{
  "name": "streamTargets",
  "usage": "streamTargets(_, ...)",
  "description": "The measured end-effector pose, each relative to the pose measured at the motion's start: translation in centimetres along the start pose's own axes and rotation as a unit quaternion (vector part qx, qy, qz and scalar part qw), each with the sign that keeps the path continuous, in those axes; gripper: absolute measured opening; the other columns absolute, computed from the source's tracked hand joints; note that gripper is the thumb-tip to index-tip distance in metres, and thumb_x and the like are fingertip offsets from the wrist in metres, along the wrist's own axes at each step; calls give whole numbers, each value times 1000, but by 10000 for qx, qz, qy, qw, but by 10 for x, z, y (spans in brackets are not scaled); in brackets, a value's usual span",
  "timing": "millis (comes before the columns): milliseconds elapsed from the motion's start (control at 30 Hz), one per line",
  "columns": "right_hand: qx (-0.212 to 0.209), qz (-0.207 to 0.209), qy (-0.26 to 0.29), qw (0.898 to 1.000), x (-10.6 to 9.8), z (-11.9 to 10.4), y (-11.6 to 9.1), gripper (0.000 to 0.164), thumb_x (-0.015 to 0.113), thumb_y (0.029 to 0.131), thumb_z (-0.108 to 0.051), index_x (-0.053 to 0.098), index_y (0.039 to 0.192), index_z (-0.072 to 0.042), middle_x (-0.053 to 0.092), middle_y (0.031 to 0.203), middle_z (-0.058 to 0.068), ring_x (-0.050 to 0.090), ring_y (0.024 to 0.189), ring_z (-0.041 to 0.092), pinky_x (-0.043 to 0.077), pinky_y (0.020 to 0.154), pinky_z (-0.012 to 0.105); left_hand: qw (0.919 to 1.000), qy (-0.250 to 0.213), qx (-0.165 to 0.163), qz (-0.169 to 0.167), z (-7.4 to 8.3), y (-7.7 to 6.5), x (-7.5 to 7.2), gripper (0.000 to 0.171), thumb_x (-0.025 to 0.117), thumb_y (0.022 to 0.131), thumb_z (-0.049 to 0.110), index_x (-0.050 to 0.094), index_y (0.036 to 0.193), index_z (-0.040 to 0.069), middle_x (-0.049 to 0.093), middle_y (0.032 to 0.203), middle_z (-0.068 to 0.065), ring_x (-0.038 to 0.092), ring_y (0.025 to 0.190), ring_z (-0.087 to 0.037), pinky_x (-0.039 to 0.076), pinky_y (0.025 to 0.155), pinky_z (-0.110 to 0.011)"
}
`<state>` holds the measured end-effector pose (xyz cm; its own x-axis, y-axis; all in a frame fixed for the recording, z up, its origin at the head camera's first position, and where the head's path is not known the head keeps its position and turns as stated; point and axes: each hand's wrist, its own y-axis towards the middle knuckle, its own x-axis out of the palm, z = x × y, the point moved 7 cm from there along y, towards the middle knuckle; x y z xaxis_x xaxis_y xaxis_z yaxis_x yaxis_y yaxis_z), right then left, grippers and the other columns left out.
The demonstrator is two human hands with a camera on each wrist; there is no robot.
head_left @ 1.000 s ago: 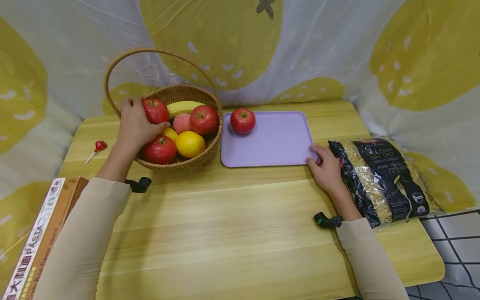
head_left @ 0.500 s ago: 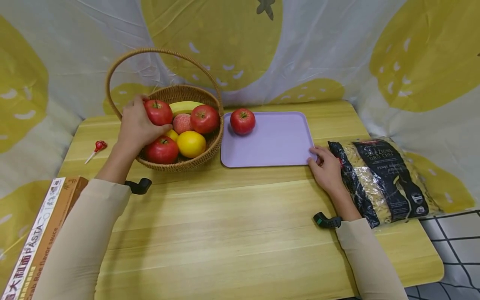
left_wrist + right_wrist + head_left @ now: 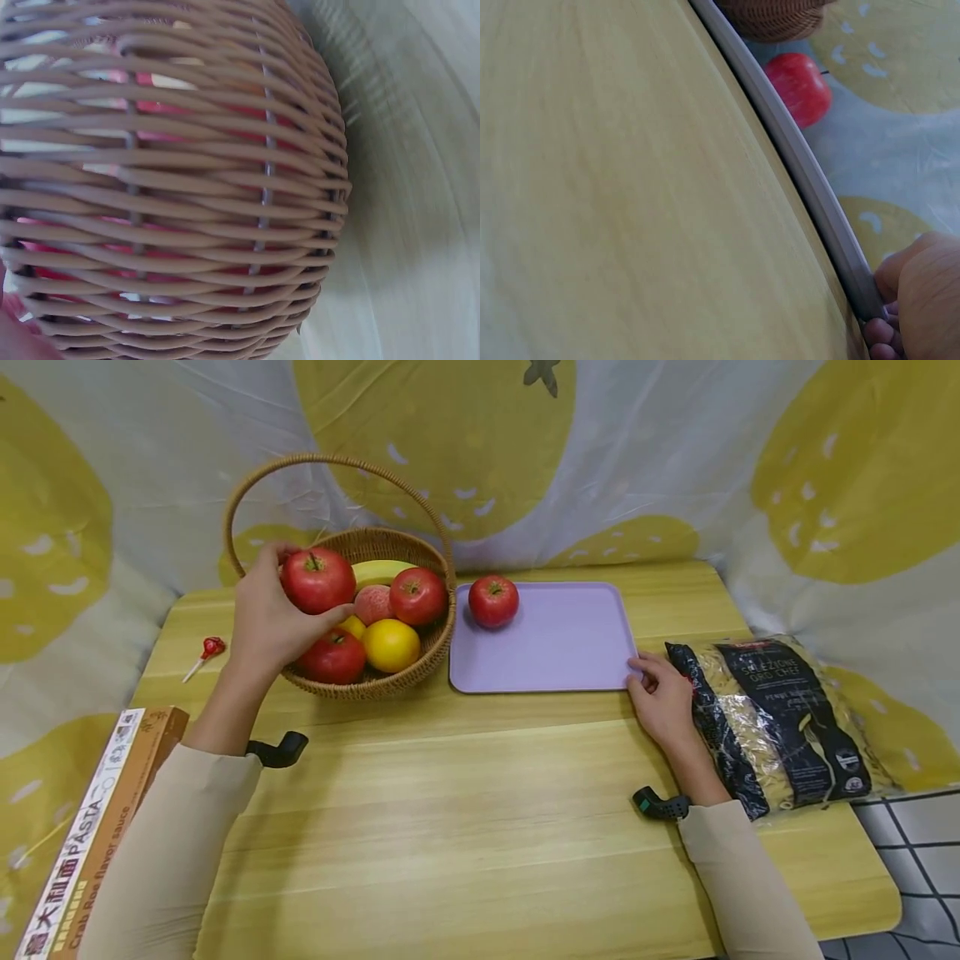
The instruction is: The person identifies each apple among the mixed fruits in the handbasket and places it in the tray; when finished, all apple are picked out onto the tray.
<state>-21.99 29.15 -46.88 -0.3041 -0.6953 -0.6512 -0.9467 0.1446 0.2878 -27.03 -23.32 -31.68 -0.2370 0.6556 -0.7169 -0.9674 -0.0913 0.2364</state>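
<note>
My left hand [image 3: 272, 614] grips a red apple [image 3: 321, 581] over the left side of a wicker basket [image 3: 367, 687], fingers behind it and thumb in front. Still in the basket are two more red apples, one at the front [image 3: 335, 658], a lemon [image 3: 392, 647], a pinkish peach [image 3: 373, 604] and a banana [image 3: 381, 572]. Woven wall [image 3: 187, 195] fills most of the left wrist view. My right hand [image 3: 663, 697] pinches the near right corner of a lilac tray [image 3: 547, 647]. One red apple [image 3: 493, 602] sits at that tray's far left.
A bag of penne pasta [image 3: 780, 718] lies right of my right hand. At the left are a red lollipop [image 3: 213, 647] and a pasta box [image 3: 97, 827]. The basket's tall handle [image 3: 337, 458] arches above the fruit. A patterned cloth [image 3: 615, 452] hangs behind the table [image 3: 465, 810].
My left hand has raised the apple from among the other fruit, and it looks larger and nearer. My right hand has stayed on the tray. The view has shifted slightly.
</note>
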Motion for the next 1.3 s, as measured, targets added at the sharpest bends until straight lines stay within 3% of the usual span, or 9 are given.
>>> streamTargets(167,-13,-24,14,10000,0,1,1,30,63,95,-4,73,121,4,66,135,19,54,83,21,33,68,13,9994,-276,154,161,13,-11,0,96,90,72,50,43,148,14,57,144,-10,58,124,-28,52,104,-53)
streamTargets(467,-6,-59,13,10000,1,1,-2,30,63,95,-5,73,122,4,66,134,20,55,83,22,34,68,13,9964,-709,452,-119,45,-28,21,92,93,70,50,49,147,23,61,140,-1,65,115,-24,60,89,-48)
streamTargets(733,-97,18,0,10000,-3,-2,0,30,63,95,-4,74,121,4,67,132,20,54,81,22,33,68,14,9867,-1366,788,-392,77,-28,53,91,96,67,47,53,144,27,60,136,4,72,99,-18,62,86,-35)
streamTargets(967,-111,15,-70,9999,-2,0,-2,29,63,94,-5,74,120,3,68,131,20,55,80,22,33,68,15,9733,-1761,1353,-587,104,-32,82,86,96,67,46,55,140,26,63,132,9,64,112,-11,60,91,-36)
streamTargets(1133,-175,95,-29,9998,-2,-3,0,29,65,94,-5,75,119,2,70,129,18,55,80,22,33,69,14,9638,-2058,1457,-864,123,-36,99,86,96,67,45,54,140,28,62,131,9,63,106,-13,61,82,-36)
streamTargets(1200,-165,108,-15,9998,-2,-4,1,29,65,93,-5,75,119,2,70,129,18,55,80,22,33,69,13,9609,-2073,1572,-947,132,-36,108,86,96,66,46,55,139,28,63,130,9,63,104,-12,61,80,-35)
streamTargets(1300,-122,116,-20,9999,-3,-3,0,29,65,93,-5,75,119,2,70,128,18,55,80,22,33,68,13,9607,-1933,1679,-1076,143,-35,125,86,95,66,50,56,140,27,64,131,10,62,108,-8,58,87,-32)
